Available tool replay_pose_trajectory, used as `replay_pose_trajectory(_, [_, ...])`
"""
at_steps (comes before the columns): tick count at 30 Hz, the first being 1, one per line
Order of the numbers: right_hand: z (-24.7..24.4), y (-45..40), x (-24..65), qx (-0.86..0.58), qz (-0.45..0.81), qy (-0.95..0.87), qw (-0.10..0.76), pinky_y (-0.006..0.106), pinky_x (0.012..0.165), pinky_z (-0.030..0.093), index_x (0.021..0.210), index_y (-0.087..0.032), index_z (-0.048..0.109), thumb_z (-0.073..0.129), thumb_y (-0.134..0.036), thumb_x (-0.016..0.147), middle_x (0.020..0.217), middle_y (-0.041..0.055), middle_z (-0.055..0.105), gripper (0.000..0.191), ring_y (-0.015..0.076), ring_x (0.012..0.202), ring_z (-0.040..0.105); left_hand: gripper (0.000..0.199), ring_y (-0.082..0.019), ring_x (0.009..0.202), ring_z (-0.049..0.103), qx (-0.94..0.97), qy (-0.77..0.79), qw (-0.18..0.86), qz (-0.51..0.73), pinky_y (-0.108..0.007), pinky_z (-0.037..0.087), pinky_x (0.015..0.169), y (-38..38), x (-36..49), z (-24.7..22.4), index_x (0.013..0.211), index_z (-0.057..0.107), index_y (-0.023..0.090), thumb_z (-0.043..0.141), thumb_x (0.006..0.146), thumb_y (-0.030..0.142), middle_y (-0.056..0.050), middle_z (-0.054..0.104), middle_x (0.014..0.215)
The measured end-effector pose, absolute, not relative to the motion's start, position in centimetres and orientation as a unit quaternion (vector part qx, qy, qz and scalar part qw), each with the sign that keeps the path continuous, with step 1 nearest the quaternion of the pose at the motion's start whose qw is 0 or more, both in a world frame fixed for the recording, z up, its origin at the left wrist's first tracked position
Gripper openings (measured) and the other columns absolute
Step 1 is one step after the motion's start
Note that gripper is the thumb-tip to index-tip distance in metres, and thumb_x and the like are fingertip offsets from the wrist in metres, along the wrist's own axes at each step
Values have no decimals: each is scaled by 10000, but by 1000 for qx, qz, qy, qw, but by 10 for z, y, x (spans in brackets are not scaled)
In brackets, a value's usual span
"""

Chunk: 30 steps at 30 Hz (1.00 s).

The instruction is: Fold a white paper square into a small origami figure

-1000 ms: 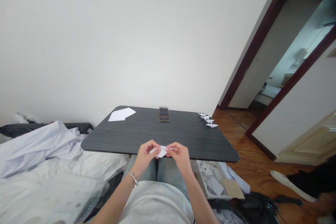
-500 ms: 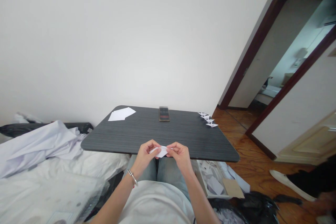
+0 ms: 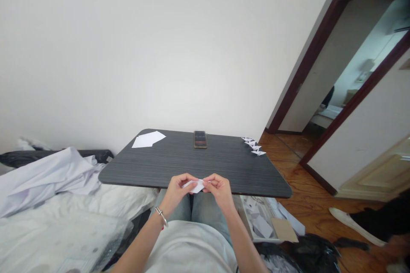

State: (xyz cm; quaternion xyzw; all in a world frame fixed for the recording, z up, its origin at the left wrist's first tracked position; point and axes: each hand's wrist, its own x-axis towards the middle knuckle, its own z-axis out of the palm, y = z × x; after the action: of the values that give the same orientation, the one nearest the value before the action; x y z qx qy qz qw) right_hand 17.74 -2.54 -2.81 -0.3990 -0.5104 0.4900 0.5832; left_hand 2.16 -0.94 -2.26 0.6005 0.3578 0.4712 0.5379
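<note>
Between my hands, at the near edge of the dark table (image 3: 179,160), is a small folded piece of white paper (image 3: 198,186). My left hand (image 3: 180,187) pinches its left side between thumb and fingers. On the other side my right hand (image 3: 218,187) grips it the same way, fingertips close to the left ones. Parts of the paper are hidden behind the fingers. Several small folded paper cranes (image 3: 254,147) stand in a row at the table's right end. Flat white paper sheets (image 3: 147,139) lie at the far left corner.
A phone (image 3: 200,140) lies at the table's back middle, by the white wall. White cloth (image 3: 57,175) is heaped to the left. An open box of papers (image 3: 259,219) and black plastic bags (image 3: 315,251) sit on the floor at right. Another person's shoe (image 3: 355,225) shows farther right.
Both hands keep their pinch on the folded paper, with only a slight shift of the fingers. Nothing else on the table has moved.
</note>
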Motion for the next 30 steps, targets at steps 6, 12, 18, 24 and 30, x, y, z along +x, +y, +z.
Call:
replay_pose_trajectory(6, [-29, -25, 178, -395, 494, -516, 578, 262, 501, 536, 664, -150, 627, 689, -354, 616, 543, 8, 662, 218, 146, 508, 619, 214, -126, 567, 541, 596, 359, 542, 470, -212, 430, 495, -11, 23, -20, 746, 673, 118, 649, 646, 307, -38, 622, 645])
replay_pose_trajectory(12, [-28, -25, 182, -378, 510, -526, 566, 256, 534, 532, 726, -150, 638, 659, -323, 660, 588, 12, 674, 187, 143, 551, 627, 203, -121, 565, 534, 603, 357, 536, 471, -207, 425, 497, -10, 21, -20, 752, 673, 118, 643, 657, 295, -39, 618, 651])
replay_pose_trajectory(18, [-27, -26, 186, -363, 523, -540, 550, 220, 542, 514, 752, -156, 635, 623, -279, 706, 614, 7, 676, 132, 128, 589, 626, 182, -115, 561, 528, 603, 353, 538, 472, -201, 415, 497, -11, 20, -19, 751, 671, 119, 637, 668, 278, -37, 620, 648])
replay_pose_trajectory(24, [-30, -25, 185, -363, 527, -544, 543, 224, 543, 508, 784, -150, 624, 623, -284, 707, 662, 23, 690, 155, 140, 616, 635, 186, -126, 573, 544, 595, 355, 543, 474, -204, 418, 498, -10, 20, -19, 753, 669, 117, 646, 660, 277, -37, 633, 648])
replay_pose_trajectory(30, [-31, -25, 179, -376, 533, -516, 556, 205, 497, 490, 739, -143, 613, 685, -275, 641, 644, 19, 690, 180, 121, 545, 612, 194, -116, 570, 538, 603, 364, 533, 469, -202, 417, 518, -10, 21, -20, 757, 667, 101, 645, 666, 271, -38, 635, 649])
